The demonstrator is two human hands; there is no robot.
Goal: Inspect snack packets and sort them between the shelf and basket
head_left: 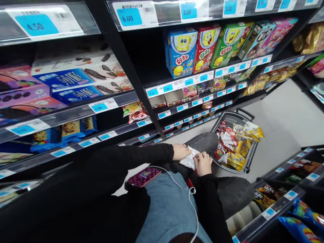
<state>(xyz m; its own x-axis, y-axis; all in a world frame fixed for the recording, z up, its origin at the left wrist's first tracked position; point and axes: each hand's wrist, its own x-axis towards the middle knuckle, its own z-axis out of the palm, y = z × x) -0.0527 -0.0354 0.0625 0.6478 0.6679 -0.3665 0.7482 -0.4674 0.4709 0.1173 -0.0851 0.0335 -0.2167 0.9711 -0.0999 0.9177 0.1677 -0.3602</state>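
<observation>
One white packet [188,159], held in both hands above the lap, roughly between the legs. Left grip [180,152]: fingers closed on its left edge. Right grip [203,163]: fingers bent in, pinching its right edge. So the packet lies to the right of the left grip and to the left of the right grip, touching both; neither is clearly nearer. Long axis: can't call it, fingers cover part of the outline. Printing on it is too small to read. Key relation, my read: two edges pinched from opposite sides, fingertips close together, the middle of the packet lying between them. Just around it: grey trousers [234,194] on both sides, blue garment [162,202] behind, white cable [196,227] looping down the front, pink-and-black patterned phone [144,176] behind and left of the packet, near the left forearm. Ahead and right: grey basket [231,118] on the floor [285,110], just past the knees, heaped with red, white and yellow snack bags [229,141]; right hand is the nearer one to it. Further out, left side: shelves with price labels, blue biscuit boxes [71,80] lower down, cartoon boxes [181,49] in blue, red and green further along. Right side: low shelf with blue snack bags [303,234], red ones nearer the camera.
</observation>
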